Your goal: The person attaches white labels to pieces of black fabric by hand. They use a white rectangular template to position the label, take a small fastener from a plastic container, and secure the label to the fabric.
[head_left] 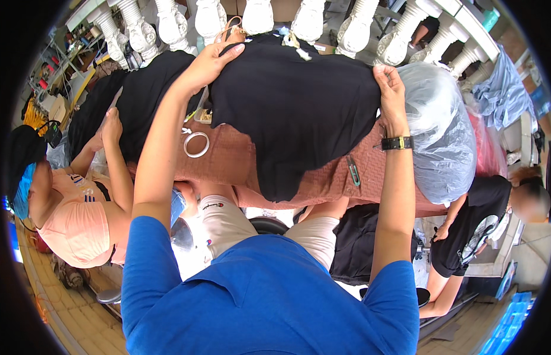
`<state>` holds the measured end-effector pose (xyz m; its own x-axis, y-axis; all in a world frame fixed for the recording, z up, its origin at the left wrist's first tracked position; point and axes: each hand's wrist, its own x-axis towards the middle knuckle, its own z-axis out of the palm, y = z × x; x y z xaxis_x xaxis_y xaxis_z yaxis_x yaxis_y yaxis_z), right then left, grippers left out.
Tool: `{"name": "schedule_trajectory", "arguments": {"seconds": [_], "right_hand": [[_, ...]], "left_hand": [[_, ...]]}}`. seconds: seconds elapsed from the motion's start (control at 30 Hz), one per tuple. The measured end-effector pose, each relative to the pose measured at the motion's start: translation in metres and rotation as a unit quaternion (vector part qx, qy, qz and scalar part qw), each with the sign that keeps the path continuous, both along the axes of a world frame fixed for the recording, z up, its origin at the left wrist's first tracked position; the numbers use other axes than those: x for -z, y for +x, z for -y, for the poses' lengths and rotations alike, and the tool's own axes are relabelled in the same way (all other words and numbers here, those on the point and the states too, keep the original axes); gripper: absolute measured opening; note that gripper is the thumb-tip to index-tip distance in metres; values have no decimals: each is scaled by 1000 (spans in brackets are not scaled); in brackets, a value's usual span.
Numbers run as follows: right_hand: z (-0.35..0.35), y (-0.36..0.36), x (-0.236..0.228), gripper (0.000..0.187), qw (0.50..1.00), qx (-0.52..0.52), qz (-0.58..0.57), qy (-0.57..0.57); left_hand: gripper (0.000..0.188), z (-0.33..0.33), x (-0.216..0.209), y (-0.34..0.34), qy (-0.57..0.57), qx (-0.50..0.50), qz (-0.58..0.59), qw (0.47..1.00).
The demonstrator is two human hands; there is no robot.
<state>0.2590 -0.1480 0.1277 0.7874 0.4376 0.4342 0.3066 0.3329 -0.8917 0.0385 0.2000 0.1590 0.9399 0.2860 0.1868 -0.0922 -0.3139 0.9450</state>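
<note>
Both arms reach forward, spreading a black garment (293, 106) over the far part of the cloth-covered table. At its upper left edge my left hand (213, 64) pinches the fabric, thumb lying along it. My right hand (391, 94), with a dark watch on its wrist, grips the upper right corner. One narrower part of the garment hangs toward me at the middle. Green-handled thread snips (353, 171) lie on the cloth left of my right forearm. A white ring (196, 145), perhaps a tape roll, rests right of my left forearm.
Reddish-brown cloth (228, 157) covers the table. A large stuffed clear plastic bag (441, 130) stands right of my right hand. More black fabric (148, 94) lies left, where a co-worker in pink (80, 213) handles it. Another person in black (482, 219) is at right. White balusters (258, 18) line the back.
</note>
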Motion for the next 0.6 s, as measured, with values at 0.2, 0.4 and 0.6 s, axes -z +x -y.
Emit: {"name": "schedule_trajectory", "arguments": {"seconds": [0.2, 0.4, 0.6], "right_hand": [[14, 13, -4, 21, 987, -53, -147, 35], [36, 20, 4, 21, 952, -130, -268, 77], [60, 35, 5, 19, 979, -52, -184, 67]], "left_hand": [[64, 7, 56, 3, -458, -51, 0, 888], [70, 36, 141, -28, -631, 285, 27, 721], [76, 39, 130, -27, -661, 213, 42, 719]]}}
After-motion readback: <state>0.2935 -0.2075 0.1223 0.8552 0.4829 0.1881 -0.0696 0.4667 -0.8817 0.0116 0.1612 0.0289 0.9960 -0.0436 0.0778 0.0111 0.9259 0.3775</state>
